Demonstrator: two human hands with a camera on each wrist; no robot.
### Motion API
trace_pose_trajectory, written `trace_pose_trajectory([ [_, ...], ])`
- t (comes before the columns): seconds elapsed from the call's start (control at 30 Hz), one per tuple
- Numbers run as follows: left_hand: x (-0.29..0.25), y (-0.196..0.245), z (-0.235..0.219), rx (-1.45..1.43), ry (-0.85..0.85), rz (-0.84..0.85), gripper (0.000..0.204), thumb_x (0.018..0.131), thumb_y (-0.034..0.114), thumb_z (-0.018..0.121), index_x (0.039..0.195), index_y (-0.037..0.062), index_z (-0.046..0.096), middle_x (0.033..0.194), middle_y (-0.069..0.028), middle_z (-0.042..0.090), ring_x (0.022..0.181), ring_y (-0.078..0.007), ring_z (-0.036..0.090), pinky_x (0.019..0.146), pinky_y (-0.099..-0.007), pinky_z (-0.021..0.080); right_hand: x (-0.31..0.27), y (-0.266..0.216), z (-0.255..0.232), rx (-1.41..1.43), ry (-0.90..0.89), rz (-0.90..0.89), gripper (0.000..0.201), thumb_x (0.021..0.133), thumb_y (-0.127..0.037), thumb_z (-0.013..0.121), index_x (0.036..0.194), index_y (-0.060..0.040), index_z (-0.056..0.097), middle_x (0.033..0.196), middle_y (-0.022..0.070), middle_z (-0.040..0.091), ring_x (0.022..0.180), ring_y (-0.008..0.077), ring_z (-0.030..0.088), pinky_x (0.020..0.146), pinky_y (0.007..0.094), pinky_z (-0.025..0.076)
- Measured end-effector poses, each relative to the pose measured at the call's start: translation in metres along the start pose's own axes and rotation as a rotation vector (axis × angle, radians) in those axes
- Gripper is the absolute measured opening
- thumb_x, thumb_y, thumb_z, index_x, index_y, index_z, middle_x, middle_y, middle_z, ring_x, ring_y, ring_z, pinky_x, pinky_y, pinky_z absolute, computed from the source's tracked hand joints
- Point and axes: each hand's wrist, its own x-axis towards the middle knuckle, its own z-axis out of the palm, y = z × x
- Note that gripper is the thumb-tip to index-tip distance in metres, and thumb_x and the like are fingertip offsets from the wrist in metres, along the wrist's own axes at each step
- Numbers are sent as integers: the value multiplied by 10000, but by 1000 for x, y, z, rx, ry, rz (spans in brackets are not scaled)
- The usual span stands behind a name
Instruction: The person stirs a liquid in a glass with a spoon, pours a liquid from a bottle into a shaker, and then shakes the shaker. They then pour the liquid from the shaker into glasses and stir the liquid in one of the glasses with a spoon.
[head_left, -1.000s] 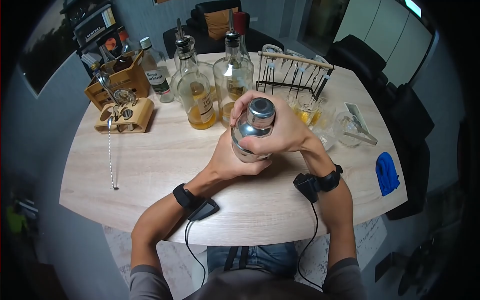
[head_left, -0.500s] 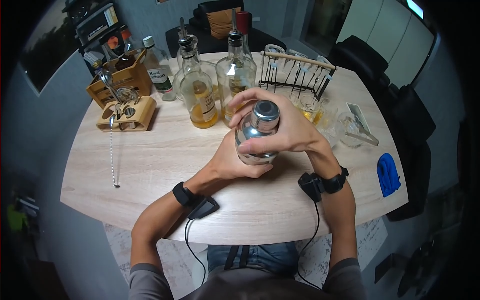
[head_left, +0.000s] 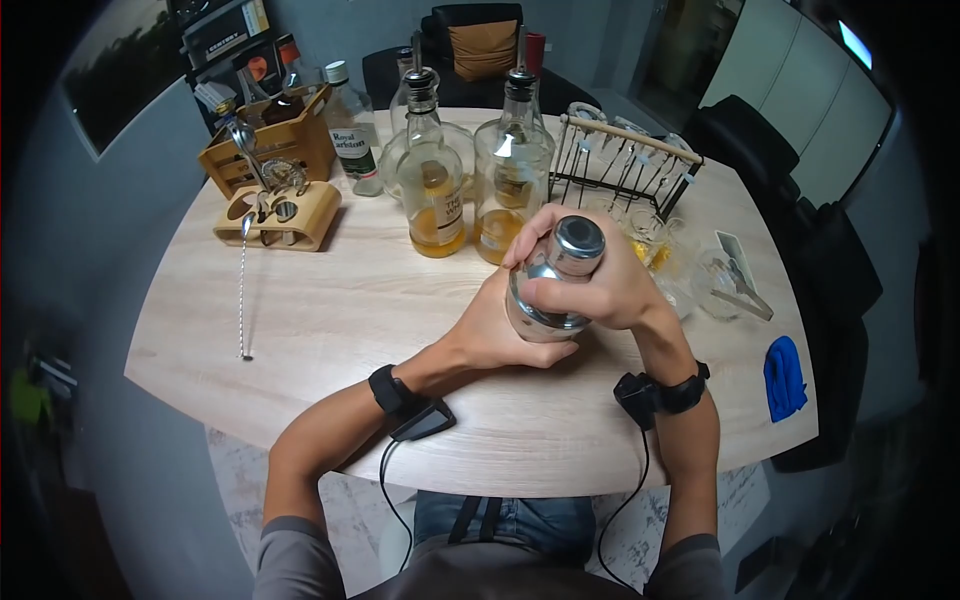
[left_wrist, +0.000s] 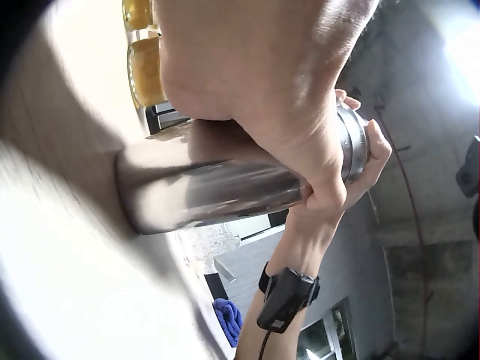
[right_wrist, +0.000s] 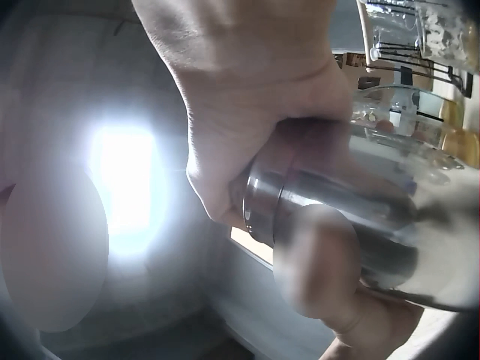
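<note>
One metal shaker [left_wrist: 202,187] sits roughly upright in front of the person, its base apparently on the table [head_left: 350,330], near some spouted bottles [head_left: 440,225]. The left hand [head_left: 505,325] clasps the body, thumb on the near side. The right hand [head_left: 615,275] grasps the top, fingers bent round the far side, thumb across the shoulder below the cap [head_left: 580,237]. The walls look stiff and unlikely to break, but polished metal should slip under wet skin. Contents are hidden, so weight is a guess: probably moderate. Best hold the straight wall and the shoulder; the cap alone might pull off.
</note>
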Motion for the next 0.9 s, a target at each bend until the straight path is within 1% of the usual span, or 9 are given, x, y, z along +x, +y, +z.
trace_pose_trajectory([
  [0.07,1,3,-2,55,-50,5,817,664,180,886,1343,4,469,1255,-93,580,1163,-203,581,1018,-341,477,2,0,-1,15,-5,-18,295,709,-215,784,930,-52,675,931,51,711,859,147,677,818,302,537],
  [0.13,1,2,-1,34,-41,7,799,661,182,887,1329,5,485,1248,-91,584,1156,-200,583,1011,-337,479,4,-2,-5,36,-88,-2,283,709,-120,771,939,-23,637,967,93,710,914,157,670,863,301,525],
  [0.3,1,4,-1,11,-37,32,778,654,188,888,1309,9,508,1227,-84,595,1139,-194,588,998,-331,483,6,2,-10,107,-140,8,278,689,-106,756,921,-12,635,945,99,704,914,162,669,864,305,523],
  [0.37,1,7,-1,4,-73,-40,783,650,186,888,1310,10,507,1226,-83,591,1136,-195,586,1002,-329,484,6,2,-9,148,-158,10,279,682,-103,753,917,-9,634,937,100,703,915,162,668,865,306,521],
  [0.57,-3,8,2,21,-76,25,768,649,176,887,1299,9,514,1222,-83,590,1128,-194,585,993,-328,488,-2,-19,4,13,-81,42,277,686,-106,747,918,-7,634,922,92,701,891,153,672,838,290,528],
  [0.67,-4,13,3,15,-97,-13,772,655,165,883,1308,10,503,1225,-85,590,1123,-191,587,991,-328,489,-3,-22,8,-10,-34,85,270,700,-104,733,931,-1,638,909,82,703,869,137,674,815,273,532],
  [0.73,-4,13,1,44,-116,-26,778,658,160,882,1315,8,494,1229,-87,589,1125,-190,588,992,-328,490,-4,-21,10,-54,21,46,251,716,-167,742,901,-20,659,853,50,712,807,117,677,776,261,535],
  [0.87,-3,14,4,-4,-101,-34,817,655,171,886,1337,-4,470,1247,-96,588,1142,-197,590,999,-329,490,-5,-24,10,-53,41,51,240,714,-155,742,895,-19,664,852,49,711,807,116,676,776,261,536],
  [0.9,-3,11,4,-6,-101,-36,817,655,171,886,1337,-4,470,1247,-96,588,1142,-197,590,999,-329,490,-4,-25,7,-46,4,69,238,708,-110,727,909,-1,659,872,65,708,830,125,681,790,260,538],
])
